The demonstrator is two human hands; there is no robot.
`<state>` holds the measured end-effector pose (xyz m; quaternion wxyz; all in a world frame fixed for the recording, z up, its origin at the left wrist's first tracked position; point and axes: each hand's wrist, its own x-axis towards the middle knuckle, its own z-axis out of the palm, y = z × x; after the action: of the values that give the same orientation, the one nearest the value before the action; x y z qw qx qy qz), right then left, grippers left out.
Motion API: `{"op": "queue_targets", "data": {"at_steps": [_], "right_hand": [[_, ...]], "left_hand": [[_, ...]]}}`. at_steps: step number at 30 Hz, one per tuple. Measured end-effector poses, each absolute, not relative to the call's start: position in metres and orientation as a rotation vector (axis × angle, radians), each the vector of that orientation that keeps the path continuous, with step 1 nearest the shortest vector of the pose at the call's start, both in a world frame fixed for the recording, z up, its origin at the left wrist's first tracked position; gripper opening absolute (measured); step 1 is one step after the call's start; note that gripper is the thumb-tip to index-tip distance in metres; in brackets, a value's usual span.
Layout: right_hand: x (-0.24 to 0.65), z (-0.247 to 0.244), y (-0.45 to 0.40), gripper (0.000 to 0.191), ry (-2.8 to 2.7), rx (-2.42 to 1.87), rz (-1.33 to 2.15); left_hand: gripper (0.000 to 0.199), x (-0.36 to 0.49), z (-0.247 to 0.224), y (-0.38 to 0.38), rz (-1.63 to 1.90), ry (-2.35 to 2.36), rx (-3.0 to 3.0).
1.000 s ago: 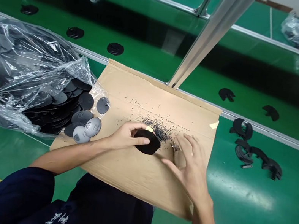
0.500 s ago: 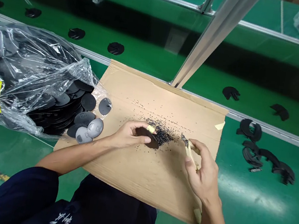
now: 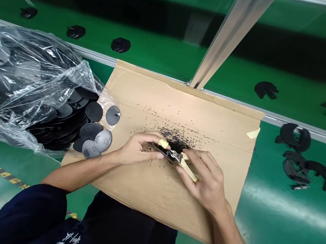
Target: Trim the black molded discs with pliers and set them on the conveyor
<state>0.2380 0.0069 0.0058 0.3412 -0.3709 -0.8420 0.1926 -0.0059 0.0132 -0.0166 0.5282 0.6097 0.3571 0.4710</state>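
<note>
Between thumb and fingers, my left hand [image 3: 136, 149] pinches a dark round disc [image 3: 158, 149], seen nearly edge-on. Yellow tape wraps one of its fingertips. My right hand [image 3: 206, 180] grips nippers [image 3: 188, 169] with cream-coloured handles, and their metal jaws are at the disc's right edge. Whether the jaws are closed on the disc I cannot make out. Under both hands a pile of small black bits [image 3: 177, 136] is scattered over a cardboard sheet [image 3: 144, 194].
To the left, a clear plastic bag [image 3: 33, 69] with a yellow label spills dark discs [image 3: 93, 112] onto the cardboard. Curved black pieces [image 3: 319, 168] lie on the green table at right. A metal post [image 3: 224, 40] rises behind the cardboard; more black parts [image 3: 120, 45] line the back.
My right hand has moved left with the nippers, bringing their jaws to the disc. In my left hand the disc has tilted to nearly edge-on. The whole view has shifted slightly.
</note>
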Motion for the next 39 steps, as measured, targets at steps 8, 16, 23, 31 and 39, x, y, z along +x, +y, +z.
{"op": "queue_targets", "data": {"at_steps": [8,16,23,31,39], "right_hand": [[0.241,0.007,0.006,0.036,-2.256,-0.930,0.313],[0.240,0.003,0.003,0.032,-2.079,-0.968,0.565],[0.238,0.001,0.006,0.032,-2.320,-1.135,0.160],[0.243,0.009,0.003,0.025,-1.985,-1.049,0.912],[0.239,0.002,-0.002,0.036,-2.063,-0.875,0.741]], "left_hand": [[0.022,-0.005,-0.017,0.013,1.120,0.873,1.565],[0.022,-0.004,-0.012,0.012,1.080,0.833,1.576],[0.025,-0.005,-0.012,0.012,1.081,0.923,1.840],[0.026,-0.007,-0.017,0.016,1.178,1.042,1.414],[0.027,-0.005,-0.021,0.010,1.042,1.097,1.525]]}}
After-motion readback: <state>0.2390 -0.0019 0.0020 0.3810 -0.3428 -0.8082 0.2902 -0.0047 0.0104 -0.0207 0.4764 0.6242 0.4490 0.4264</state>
